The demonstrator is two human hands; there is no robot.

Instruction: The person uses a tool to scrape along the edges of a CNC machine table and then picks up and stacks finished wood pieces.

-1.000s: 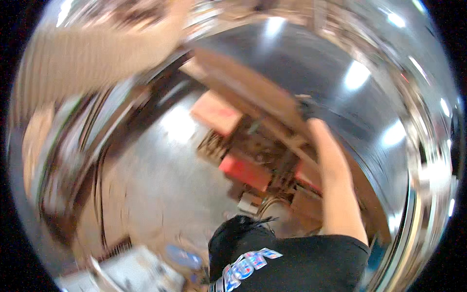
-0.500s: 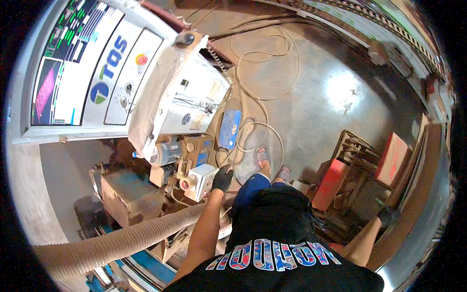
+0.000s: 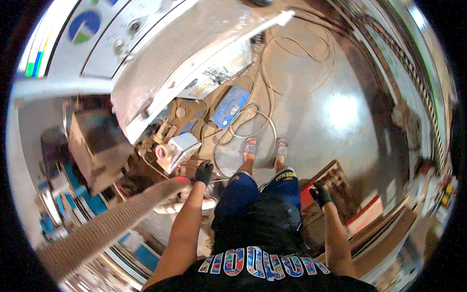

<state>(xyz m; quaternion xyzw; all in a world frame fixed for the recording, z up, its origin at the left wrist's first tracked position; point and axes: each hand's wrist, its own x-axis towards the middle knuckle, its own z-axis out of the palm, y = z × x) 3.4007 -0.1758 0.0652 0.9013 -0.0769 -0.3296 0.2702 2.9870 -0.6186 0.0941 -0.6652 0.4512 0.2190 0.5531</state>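
Observation:
My left hand (image 3: 204, 173), in a black glove, hangs beside a white control box (image 3: 184, 144) with a round reddish part on its side. Its fingers are loosely bent and nothing shows in them. Close to that wrist ends the visible part of a thick ribbed hose (image 3: 119, 211). My right hand (image 3: 320, 195), also in a dark glove, hovers over a wooden crate-like frame (image 3: 334, 180) on the floor. Its fingers are somewhat apart, with no object visible in them.
At the upper left stands a large machine cabinet (image 3: 165, 63) with a plastic-covered panel. A blue box (image 3: 230, 107) lies among coiled cables (image 3: 270, 126) ahead of my feet. Near my right arm are a red-and-white block (image 3: 365, 214) and stacked boards (image 3: 384, 231). A brown box (image 3: 95, 146) is at left.
The view has shifted, with the machine cabinet now higher up. My right hand has come in from the far right boards to above the crate. My left hand has moved slightly left.

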